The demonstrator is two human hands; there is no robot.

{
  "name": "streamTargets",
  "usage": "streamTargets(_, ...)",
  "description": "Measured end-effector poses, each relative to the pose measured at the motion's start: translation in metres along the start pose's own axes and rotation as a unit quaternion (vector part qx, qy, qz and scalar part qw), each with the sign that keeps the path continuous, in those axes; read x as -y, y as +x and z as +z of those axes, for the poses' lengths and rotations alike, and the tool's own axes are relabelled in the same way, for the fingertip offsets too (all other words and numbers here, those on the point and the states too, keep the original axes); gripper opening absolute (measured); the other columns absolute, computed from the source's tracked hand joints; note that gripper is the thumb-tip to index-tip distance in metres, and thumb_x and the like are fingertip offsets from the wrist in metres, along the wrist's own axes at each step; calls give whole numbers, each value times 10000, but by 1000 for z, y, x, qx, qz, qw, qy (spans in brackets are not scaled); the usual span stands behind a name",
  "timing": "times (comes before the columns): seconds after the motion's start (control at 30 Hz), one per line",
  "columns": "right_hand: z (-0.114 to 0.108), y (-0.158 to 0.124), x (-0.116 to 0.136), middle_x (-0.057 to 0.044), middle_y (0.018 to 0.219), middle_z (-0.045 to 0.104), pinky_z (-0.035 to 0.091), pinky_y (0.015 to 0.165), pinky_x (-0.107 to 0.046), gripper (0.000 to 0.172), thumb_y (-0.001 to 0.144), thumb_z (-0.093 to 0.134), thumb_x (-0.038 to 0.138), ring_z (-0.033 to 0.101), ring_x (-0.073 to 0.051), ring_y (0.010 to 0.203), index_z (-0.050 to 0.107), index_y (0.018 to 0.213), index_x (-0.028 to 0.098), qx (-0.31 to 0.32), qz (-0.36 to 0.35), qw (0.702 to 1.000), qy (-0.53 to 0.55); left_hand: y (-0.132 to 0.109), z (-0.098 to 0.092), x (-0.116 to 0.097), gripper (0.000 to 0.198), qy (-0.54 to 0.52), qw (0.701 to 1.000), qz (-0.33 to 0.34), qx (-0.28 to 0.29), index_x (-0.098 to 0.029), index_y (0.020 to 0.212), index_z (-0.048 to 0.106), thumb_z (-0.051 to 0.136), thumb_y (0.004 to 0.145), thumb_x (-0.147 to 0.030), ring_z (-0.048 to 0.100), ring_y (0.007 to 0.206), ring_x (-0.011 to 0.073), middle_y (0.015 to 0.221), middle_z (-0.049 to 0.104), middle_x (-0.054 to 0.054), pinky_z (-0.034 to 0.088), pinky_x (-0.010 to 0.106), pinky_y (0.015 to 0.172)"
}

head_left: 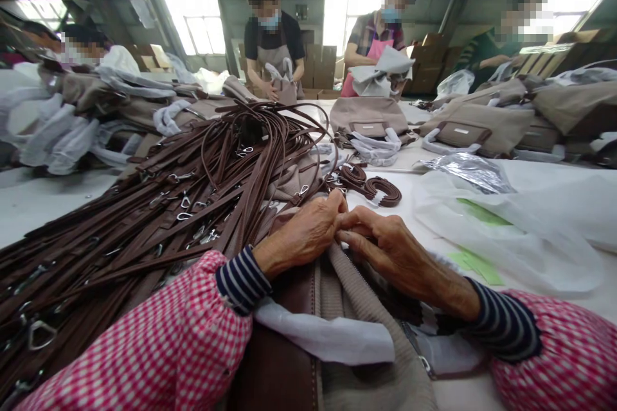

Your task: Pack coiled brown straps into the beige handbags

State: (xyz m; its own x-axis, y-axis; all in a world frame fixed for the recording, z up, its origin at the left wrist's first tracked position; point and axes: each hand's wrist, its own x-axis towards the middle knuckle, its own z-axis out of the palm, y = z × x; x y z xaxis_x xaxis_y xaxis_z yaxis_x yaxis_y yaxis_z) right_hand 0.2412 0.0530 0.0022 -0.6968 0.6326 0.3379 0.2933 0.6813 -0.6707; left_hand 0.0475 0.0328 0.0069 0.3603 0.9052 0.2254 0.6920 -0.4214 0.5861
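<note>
Left hand (301,234) and right hand (395,250) are both pinching narrow, fingertips meeting just above the ribbed taupe trim (359,295) of a brown leather handbag (274,366) lying under the forearms. Whatever sits between the fingertips is too small to tell. A sheet of white tissue paper (328,334) is lying across the bag. Pink gingham sleeve covers (144,334) with navy striped cuffs (242,280) are covering both forearms. A big pile of brown leather straps (144,225) with metal clips is spreading just left of the hands, touching the left sleeve. A coiled brown strap (380,191) is sitting just beyond the hands. A white plastic bag (501,237) with green patches is lying to the right, near a silvery bag (467,170). Taupe handbags (475,128) are lying further along the table, and a co-worker (274,45) is standing across it, both hands on another bag (285,91).
</note>
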Motion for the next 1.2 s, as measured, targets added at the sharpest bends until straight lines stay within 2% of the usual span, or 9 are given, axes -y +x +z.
streamTargets(0.2,13,-3,-5,-15,759,710,399,568,-257,90,972,560,190,612,-137,586,641,1007,179,-74,-27,996,-51,4,9,-1,104,15,999,-22,-23,-230,941,412,390,938,-128,570,830,232,925,600,72,455,374,836)
streamTargets(0.33,17,-1,-3,21,616,603,354,514,-248,95,920,555,173,504,-113,500,614,846,184,-87,2,995,-52,5,14,-1,120,8,999,-33,-41,-232,946,387,385,936,-112,562,823,227,927,592,68,446,370,829)
streamTargets(0.43,17,2,-3,44,569,517,316,475,-227,128,889,564,181,429,-95,492,594,765,190,-86,33,996,19,5,13,-2,112,-3,998,-36,-46,-219,954,409,397,924,-111,544,810,223,920,586,65,431,372,818)
streamTargets(0.57,12,4,-4,62,524,506,306,435,-193,129,862,601,207,434,-76,456,580,736,186,-70,105,980,151,5,2,-4,126,-53,998,-30,-22,-192,936,510,391,982,-193,570,797,193,877,616,38,442,321,771)
streamTargets(0.7,1,4,-7,58,483,560,271,370,-172,147,869,639,269,388,-55,365,605,763,173,-85,180,955,220,4,-5,-1,169,-170,985,-12,23,-158,877,670,579,938,-287,601,835,163,869,668,14,444,271,780)
streamTargets(0.83,-9,3,-10,9,592,671,330,369,-151,244,880,714,383,537,-78,405,617,835,164,-47,208,931,295,3,-2,3,134,-237,971,-30,-5,-138,821,723,675,860,-257,577,791,146,809,669,4,422,261,760)
streamTargets(0.97,-17,0,-17,-83,897,779,449,450,-152,316,830,814,380,754,-167,716,632,964,160,-10,198,895,399,2,-2,3,173,-242,969,-43,-15,-140,802,735,667,880,-278,558,756,134,784,670,1,402,252,726)
streamTargets(1.07,-21,-1,-23,-98,973,780,496,499,-169,329,827,834,374,770,-188,808,644,988,160,-14,191,889,417,2,-3,3,170,-253,967,-40,-10,-137,798,731,662,886,-266,569,753,128,777,670,-2,408,246,737)
streamTargets(1.2,-20,-1,-24,-43,839,736,401,448,-163,309,855,806,430,665,-111,619,678,911,154,-45,179,903,388,1,-2,4,186,-289,956,-45,-15,-139,817,725,663,903,-292,595,771,137,789,686,5,434,251,776)
